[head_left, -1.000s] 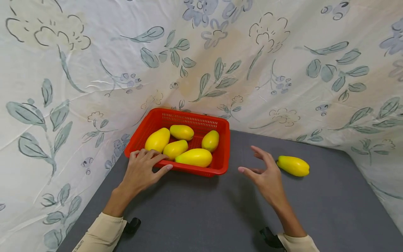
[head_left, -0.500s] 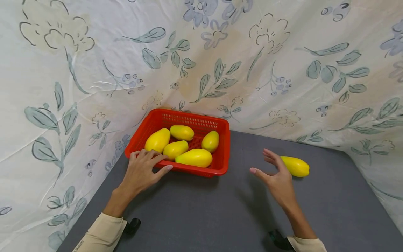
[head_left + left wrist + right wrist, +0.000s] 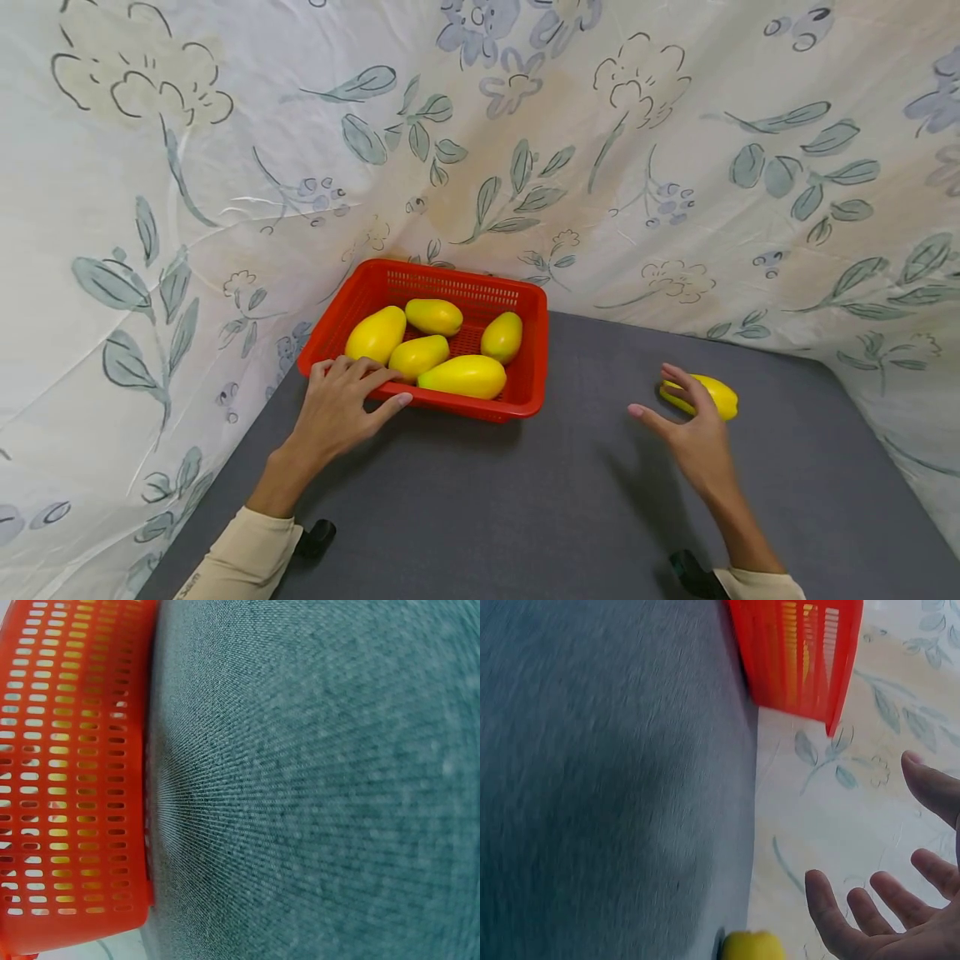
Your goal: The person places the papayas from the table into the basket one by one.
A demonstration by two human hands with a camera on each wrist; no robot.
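Observation:
A red plastic basket [image 3: 536, 367] with slotted sides stands at the back left, with several yellow papayas [image 3: 463, 376] inside. My left hand [image 3: 333, 412] holds its front rim, fingers bent over into the basket and thumb on the outer side. On the right lies a single yellow papaya [image 3: 722, 398], partly hidden behind my right hand [image 3: 693, 433]. That hand hovers above the table with fingers and thumb spread apart and nothing between them. In the right wrist view the spread fingers [image 3: 900, 900] show, with the lone papaya [image 3: 751, 946] at the bottom edge.
The table [image 3: 480, 492] has a dark grey cloth surface. A floral fabric sheet [image 3: 600, 167] hangs behind it and along the left side, close to the basket's back and left edges. Black wrist cameras [image 3: 317, 537] sit beneath the sleeves.
My right hand has moved right, away from the basket, and now overlaps the lone papaya in the head view. The left hand and the basket have stayed in place.

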